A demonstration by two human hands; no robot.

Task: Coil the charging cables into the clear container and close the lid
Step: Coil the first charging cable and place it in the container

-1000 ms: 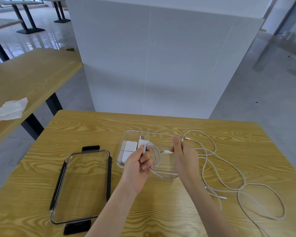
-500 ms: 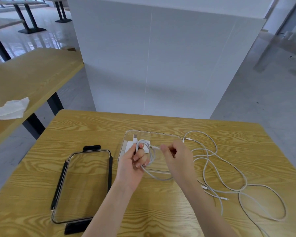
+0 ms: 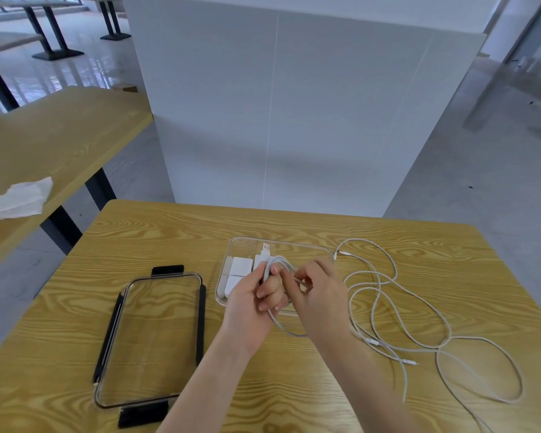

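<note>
While my left hand (image 3: 253,303) grips a small coil of white charging cable (image 3: 274,267) wound round its fingers, the USB plug (image 3: 265,247) at the cable's end sticks up past the thumb, pointing to the far side. I see my right hand (image 3: 320,293) just beside it, thumb and fingers pinching the same cable where it leaves the coil, and a slack loop hangs below both hands toward the near edge. Both hands are held over the near right part of the clear container (image 3: 224,276), which sits open at the middle of the wooden table (image 3: 169,239). Inside it, at its left end, lie white charger blocks (image 3: 240,266), packed close together; I cannot tell exactly how many, since my left hand covers part of them. To the right of the container the loose cables (image 3: 384,304) sprawl in thin white overlapping loops across the table, with small connector tips showing near the container's far right corner and nearer to me. The lid (image 3: 150,339) lies flat on the table well to the left of the container, clear in the middle with black latches along its edges. On a second table (image 3: 60,135) at far left rests a crumpled white tissue (image 3: 19,198).
</note>
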